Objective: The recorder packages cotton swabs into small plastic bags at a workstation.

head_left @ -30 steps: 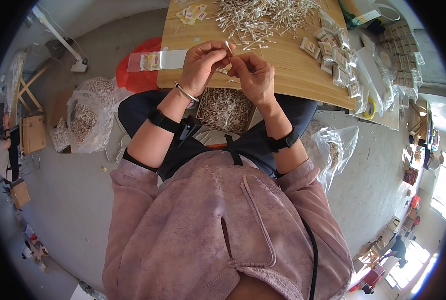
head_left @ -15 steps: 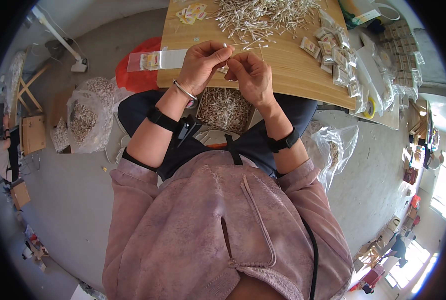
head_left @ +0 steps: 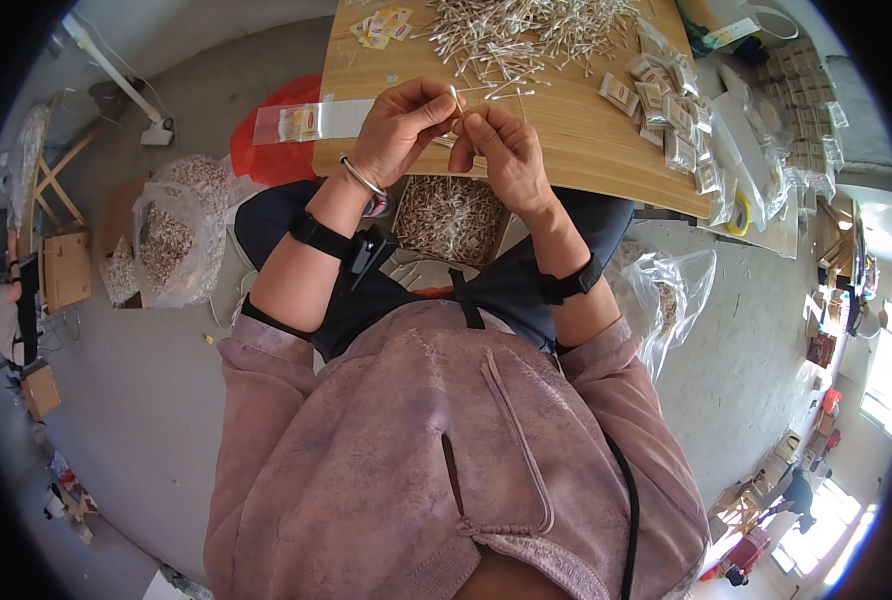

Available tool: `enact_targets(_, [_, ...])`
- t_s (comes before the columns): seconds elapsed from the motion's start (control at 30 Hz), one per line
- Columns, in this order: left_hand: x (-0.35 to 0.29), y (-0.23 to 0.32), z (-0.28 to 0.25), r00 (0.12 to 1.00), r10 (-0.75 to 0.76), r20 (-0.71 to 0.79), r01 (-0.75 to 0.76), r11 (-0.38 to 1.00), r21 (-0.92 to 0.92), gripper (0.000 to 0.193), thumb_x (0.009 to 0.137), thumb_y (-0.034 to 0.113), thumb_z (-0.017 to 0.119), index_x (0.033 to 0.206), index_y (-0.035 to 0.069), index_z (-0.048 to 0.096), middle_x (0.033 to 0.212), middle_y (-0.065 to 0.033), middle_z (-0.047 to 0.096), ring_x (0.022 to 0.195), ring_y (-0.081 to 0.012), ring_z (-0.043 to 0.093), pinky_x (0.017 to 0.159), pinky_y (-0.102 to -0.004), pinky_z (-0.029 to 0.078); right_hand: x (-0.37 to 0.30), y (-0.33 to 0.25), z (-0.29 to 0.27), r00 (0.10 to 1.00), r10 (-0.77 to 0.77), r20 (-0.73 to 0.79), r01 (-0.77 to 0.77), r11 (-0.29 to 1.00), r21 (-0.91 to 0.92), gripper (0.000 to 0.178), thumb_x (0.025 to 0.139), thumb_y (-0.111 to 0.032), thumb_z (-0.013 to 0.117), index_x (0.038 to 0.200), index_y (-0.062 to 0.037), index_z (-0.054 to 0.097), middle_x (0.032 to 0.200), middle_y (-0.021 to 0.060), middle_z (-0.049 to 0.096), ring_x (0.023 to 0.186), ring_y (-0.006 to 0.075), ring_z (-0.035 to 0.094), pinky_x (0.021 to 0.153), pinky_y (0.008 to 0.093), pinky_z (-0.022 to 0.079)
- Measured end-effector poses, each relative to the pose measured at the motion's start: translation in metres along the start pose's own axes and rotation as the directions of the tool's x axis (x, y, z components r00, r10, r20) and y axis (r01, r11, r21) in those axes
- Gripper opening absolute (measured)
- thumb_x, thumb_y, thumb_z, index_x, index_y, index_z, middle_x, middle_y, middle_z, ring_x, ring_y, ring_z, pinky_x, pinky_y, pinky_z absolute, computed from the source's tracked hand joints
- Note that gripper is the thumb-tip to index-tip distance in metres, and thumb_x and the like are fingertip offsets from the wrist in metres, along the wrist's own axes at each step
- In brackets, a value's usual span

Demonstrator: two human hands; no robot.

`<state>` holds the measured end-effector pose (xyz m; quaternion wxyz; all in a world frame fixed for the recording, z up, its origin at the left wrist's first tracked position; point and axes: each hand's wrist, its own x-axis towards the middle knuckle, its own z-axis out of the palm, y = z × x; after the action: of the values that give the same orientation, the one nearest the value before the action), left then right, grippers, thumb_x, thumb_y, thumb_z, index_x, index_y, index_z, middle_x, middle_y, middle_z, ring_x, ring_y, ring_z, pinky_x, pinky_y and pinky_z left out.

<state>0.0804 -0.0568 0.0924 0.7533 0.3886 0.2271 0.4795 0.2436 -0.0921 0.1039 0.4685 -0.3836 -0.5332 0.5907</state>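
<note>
The left hand's (head_left: 398, 128) fingers cover part of a cotton swab (head_left: 454, 91); whether the right hand (head_left: 511, 158) pinches its lower end cannot be told. The picture's top cuts off the desk's (head_left: 586, 140) far edge and the swab pile (head_left: 536, 35) there. The near edge hides the far end of a box of swabs (head_left: 451, 225). Print on packets (head_left: 656, 100) by the right edge is too small to read.

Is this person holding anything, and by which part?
Yes, a cotton swab: the left hand pinches it just below the white tip; the right hand is at the lower end, its exact grip hidden.
</note>
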Motion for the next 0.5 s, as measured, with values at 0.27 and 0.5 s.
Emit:
enact_targets(0.27, [-0.007, -0.007, -0.021, 0.991, -0.131, 0.027, 0.119, 0.957, 0.265, 0.014, 0.092, 0.017, 0.058, 0.085, 0.004, 0.06, 0.071, 0.0016, 0.054, 0.066, -0.0074, 0.047, 0.064, -0.0209, 0.041, 0.001, -0.004, -0.003, 0.999, 0.038, -0.028, -0.034, 0.992, 0.122, 0.027, 0.098, -0.022, 0.045, 0.089, 0.0007, 0.058, 0.065, 0.0067, 0.061, 0.06, 0.01, 0.055, 0.058, 0.0238, 0.045])
enact_targets(0.5, [-0.005, -0.004, 0.016, 0.982, 0.134, -0.134, -0.096, 0.962, 0.255, 0.014, 0.087, 0.016, 0.066, 0.09, 0.002, 0.066, 0.079, -0.0002, 0.062, 0.066, -0.0063, 0.051, 0.062, -0.0205, 0.043, 0.001, -0.003, -0.003, 0.998, 0.06, 0.033, -0.063, 0.993, 0.1, 0.026, 0.097, -0.022, 0.046, 0.091, 0.0007, 0.058, 0.067, 0.0067, 0.063, 0.06, 0.0095, 0.056, 0.059, 0.0235, 0.047])
